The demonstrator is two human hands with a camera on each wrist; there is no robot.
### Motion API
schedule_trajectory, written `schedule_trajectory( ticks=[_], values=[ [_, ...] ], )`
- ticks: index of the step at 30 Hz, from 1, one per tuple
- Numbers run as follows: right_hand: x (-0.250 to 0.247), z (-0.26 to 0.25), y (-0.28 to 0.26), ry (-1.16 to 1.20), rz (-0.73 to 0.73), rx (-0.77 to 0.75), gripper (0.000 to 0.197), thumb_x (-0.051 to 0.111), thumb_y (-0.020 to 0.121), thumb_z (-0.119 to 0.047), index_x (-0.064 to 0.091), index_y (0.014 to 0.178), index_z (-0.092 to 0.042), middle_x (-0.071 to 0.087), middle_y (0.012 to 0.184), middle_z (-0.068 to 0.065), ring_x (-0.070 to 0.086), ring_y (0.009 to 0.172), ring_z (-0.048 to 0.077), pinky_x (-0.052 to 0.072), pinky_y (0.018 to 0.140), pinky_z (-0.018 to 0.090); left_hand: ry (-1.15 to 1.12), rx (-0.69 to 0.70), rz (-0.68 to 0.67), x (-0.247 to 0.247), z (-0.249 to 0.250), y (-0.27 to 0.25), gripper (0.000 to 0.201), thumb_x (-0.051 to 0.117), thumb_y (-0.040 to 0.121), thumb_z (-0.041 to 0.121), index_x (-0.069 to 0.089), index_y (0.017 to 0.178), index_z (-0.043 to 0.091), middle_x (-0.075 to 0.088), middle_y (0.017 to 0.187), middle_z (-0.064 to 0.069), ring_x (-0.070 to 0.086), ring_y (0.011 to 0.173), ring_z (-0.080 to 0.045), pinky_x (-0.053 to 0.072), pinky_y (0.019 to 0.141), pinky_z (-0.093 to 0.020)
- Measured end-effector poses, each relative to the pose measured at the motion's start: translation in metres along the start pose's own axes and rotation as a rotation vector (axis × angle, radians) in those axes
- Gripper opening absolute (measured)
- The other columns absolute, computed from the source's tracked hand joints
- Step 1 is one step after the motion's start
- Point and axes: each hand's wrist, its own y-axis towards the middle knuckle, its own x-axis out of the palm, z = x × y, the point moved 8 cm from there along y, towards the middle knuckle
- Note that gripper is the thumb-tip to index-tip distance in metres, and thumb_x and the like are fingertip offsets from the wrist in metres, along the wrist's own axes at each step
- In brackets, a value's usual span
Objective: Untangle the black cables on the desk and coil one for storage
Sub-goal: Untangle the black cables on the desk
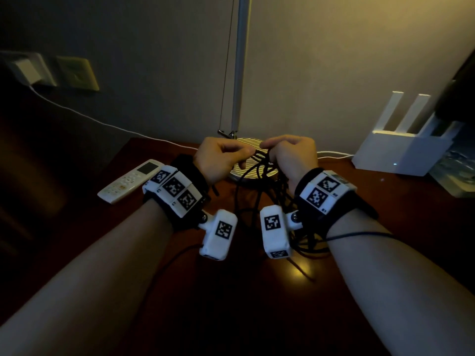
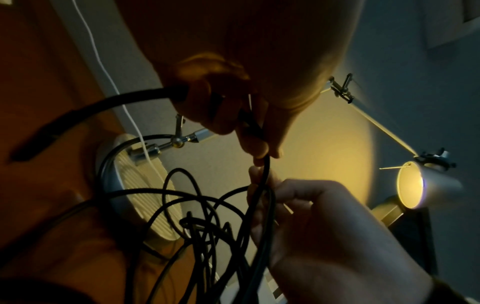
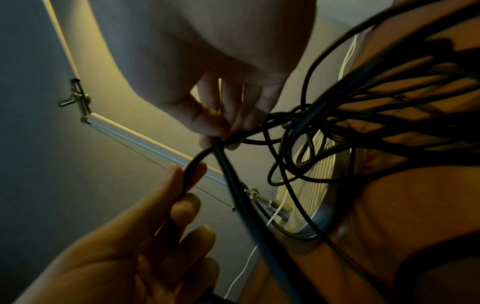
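Both the left hand [image 1: 218,158] and right hand [image 1: 293,156] pinched the tangled thin black rubber cables [image 1: 259,181], raised above the dark reddish wooden desk [image 1: 231,304]; loops hung beneath them.

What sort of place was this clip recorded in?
Probably a dim bedroom or hotel room: a dark wooden desk against the wall holds a lit desk lamp, an air-conditioner remote and a white router.

black cables [image 1: 267,201] partly behind wrists, router [image 1: 401,150] antennas half hidden
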Motion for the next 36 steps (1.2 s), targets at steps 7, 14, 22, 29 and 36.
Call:
schedule_trajectory(
  ticks=[7,14,22,29,36],
  values=[
    [0.019,-0.007,-0.015,-0.212,-0.183,-0.137,0.009,0.068,0.071,-0.015,0.074,0.065,-0.018,0.072,0.079,0.004,0.063,0.082,0.017,0.050,0.069,0.033,-0.002,0.024,0.072,0.000,-0.003,-0.020,0.011,0.066,0.088,0.016,0.073,0.084,0.022,0.071,0.092,-0.021,0.061,0.079,-0.013,0.050,0.084,-0.034],
    [-0.003,-0.026,-0.049,-0.604,-0.133,-0.258,0.005,0.071,0.076,-0.034,0.066,0.076,-0.035,0.059,0.116,0.001,0.043,0.119,0.028,0.039,0.095,0.037,0.039,0.043,0.170,-0.023,0.039,-0.064,0.012,0.068,0.087,0.020,0.074,0.094,0.012,0.070,0.076,-0.006,0.059,0.062,-0.001,0.047,0.064,-0.014],
    [-0.013,-0.059,-0.136,-0.357,-0.284,-0.346,0.015,0.067,0.087,-0.015,0.067,0.101,-0.021,0.065,0.103,-0.002,0.061,0.101,0.017,0.045,0.073,0.012,0.019,0.039,0.213,-0.031,0.102,-0.128,0.010,0.066,0.089,0.018,0.071,0.087,0.010,0.060,0.045,0.015,0.054,0.043,0.005,0.045,0.046,-0.011],
    [-0.015,-0.047,-0.168,-0.439,-0.346,-0.272,0.017,0.070,0.085,-0.031,0.071,0.095,-0.017,0.071,0.094,0.004,0.067,0.092,0.021,0.053,0.085,0.035,0.160,-0.038,0.177,-0.037,0.114,-0.160,0.014,0.067,0.088,0.030,0.073,0.090,0.017,0.066,0.070,0.007,0.060,0.058,-0.002,0.046,0.052,-0.013],
    [-0.014,-0.033,-0.167,-0.674,-0.451,-0.245,0.025,0.076,0.080,-0.016,0.073,0.104,-0.010,0.071,0.104,0.006,0.064,0.099,0.022,0.054,0.083,0.033,0.253,-0.059,0.118,-0.035,0.128,-0.170,0.013,0.065,0.088,0.036,0.071,0.083,0.026,0.071,0.077,0.006,0.065,0.072,-0.005,0.047,0.055,-0.015]
  ],
)
